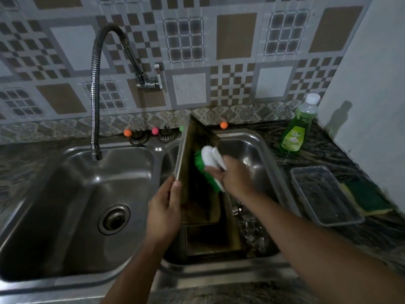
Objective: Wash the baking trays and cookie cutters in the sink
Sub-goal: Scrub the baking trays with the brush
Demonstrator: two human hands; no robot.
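- The left hand (163, 212) grips the near left rim of a long rectangular metal baking tray (198, 207), thumb lying up along the edge and fingers curled behind it, out of sight.
- The right hand (233, 175) is wrapped round the white handle of a green-bristled scrubbing brush (207, 165); the bristles press against the tray's dark inner face. Which fingers close over the handle is hard to make out, as the brush and hand are blurred.
- Both forearms reach in from the bottom edge, the left nearly straight up the view, the right slanting in from the lower right corner; the hands are near one another but apart.
- The tray stands tilted on its side in the right basin of a stainless steel double sink (52, 284), its far end rising above the sink's back rim. Its lower end is lost in shadow.
- A second dark baking tray (213, 240) lies beneath it in the same basin, only partly seen.
- Small shiny metal cookie cutters (252, 229) lie heaped in the right basin by the right forearm; their shapes cannot be told.
- A flexible chrome tap hose (95, 102) hangs over the left basin.
- On the dark counter to the right stand a green bottle of dish soap (295, 132) with a white cap, a clear plastic rectangular container (324, 194), and a green and yellow sponge (366, 196) just beside it, cut off by blur at its far edge.
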